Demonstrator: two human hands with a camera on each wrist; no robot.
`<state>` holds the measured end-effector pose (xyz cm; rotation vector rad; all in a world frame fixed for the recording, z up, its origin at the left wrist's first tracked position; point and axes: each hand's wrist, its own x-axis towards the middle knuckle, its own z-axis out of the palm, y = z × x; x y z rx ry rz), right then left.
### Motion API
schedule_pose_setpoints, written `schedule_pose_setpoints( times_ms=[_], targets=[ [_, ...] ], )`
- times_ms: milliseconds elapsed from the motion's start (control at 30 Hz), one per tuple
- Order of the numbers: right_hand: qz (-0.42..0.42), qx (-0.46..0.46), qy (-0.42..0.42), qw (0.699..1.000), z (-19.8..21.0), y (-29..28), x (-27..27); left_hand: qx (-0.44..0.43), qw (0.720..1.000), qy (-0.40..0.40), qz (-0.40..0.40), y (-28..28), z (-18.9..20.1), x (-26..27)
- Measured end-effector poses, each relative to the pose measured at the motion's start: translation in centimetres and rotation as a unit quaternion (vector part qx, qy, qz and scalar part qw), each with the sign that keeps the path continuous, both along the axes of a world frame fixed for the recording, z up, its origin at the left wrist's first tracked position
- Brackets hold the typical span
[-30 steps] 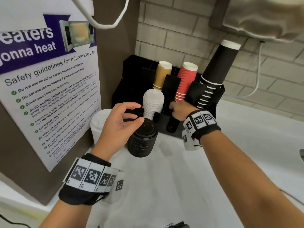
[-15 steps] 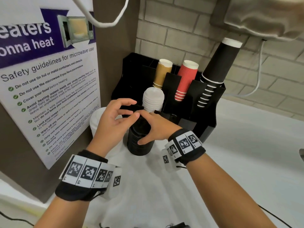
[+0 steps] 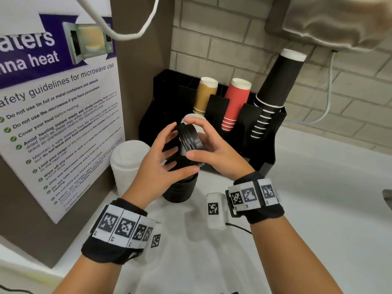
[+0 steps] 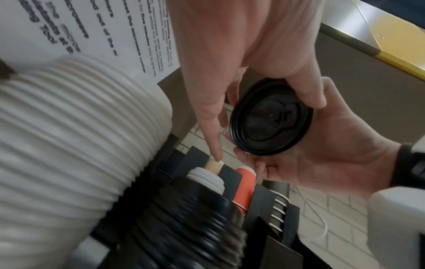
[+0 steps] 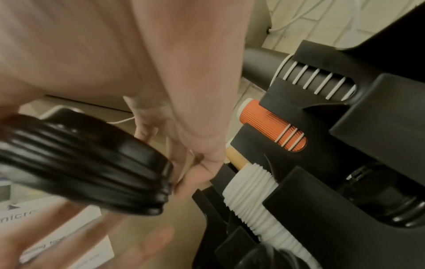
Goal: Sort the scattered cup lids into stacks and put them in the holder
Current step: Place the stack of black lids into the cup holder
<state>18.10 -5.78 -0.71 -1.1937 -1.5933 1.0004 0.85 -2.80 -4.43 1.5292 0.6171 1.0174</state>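
A short bunch of black lids (image 3: 189, 139) hangs tilted on edge above the black lid stack (image 3: 180, 190) on the counter. My right hand (image 3: 201, 143) pinches the bunch, thumb in front and index over the top rim. From the other side my left hand (image 3: 169, 148) holds the same bunch; the left wrist view shows its thumb on the rim of the black lids (image 4: 271, 118). A tall white lid stack (image 3: 127, 164) stands left of the black one. The black holder (image 3: 265, 149) behind has white lids (image 3: 194, 118) in a front slot.
The holder's back slots carry tan cups (image 3: 205, 95), red cups (image 3: 235, 102) and black cups (image 3: 273, 90). A brown panel with a microwave safety poster (image 3: 59, 115) walls off the left. A brick wall stands behind. White counter (image 3: 318, 198) stretches to the right.
My right hand left the holder and came to the black stack. Both hands then lifted a few black lids off its top and tipped them on edge.
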Motion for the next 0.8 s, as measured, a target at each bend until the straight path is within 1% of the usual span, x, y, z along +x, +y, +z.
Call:
schedule_pose_setpoints(
  times_ms=[200, 300, 400, 567, 667, 733, 800],
  targets=[
    [-0.004, -0.019, -0.009, 1.000, 0.7, -1.0, 1.3, -0.002, 0.999, -0.044, -0.018, -0.1, -0.3, 0.6],
    [0.001, -0.016, -0.023, 1.000, 1.1, -1.1, 2.0, 0.002, 0.998, -0.059, -0.020, -0.1, -0.4, 1.0],
    [-0.003, -0.012, -0.018, 1.000, 1.1, -1.2, 2.3, 0.004, 0.997, -0.071, -0.022, -0.2, -0.5, 1.5],
    [-0.022, -0.001, -0.024, 0.999, 1.0, -1.3, 2.6, 0.009, 0.997, -0.073, -0.027, -0.2, -0.5, 2.0],
    [-0.019, 0.011, -0.025, 0.999, 1.1, -1.0, 2.6, 0.009, 0.997, -0.068, -0.029, -0.1, -0.4, 2.2],
    [-0.037, 0.038, -0.027, 0.998, 1.4, -0.5, 3.1, 0.008, 0.998, -0.061, -0.021, 0.0, -0.4, 2.1],
    [-0.099, 0.072, -0.025, 0.992, 1.8, 0.3, 4.5, 0.015, 0.999, -0.050, 0.002, 0.2, -0.2, 1.8]
  ],
)
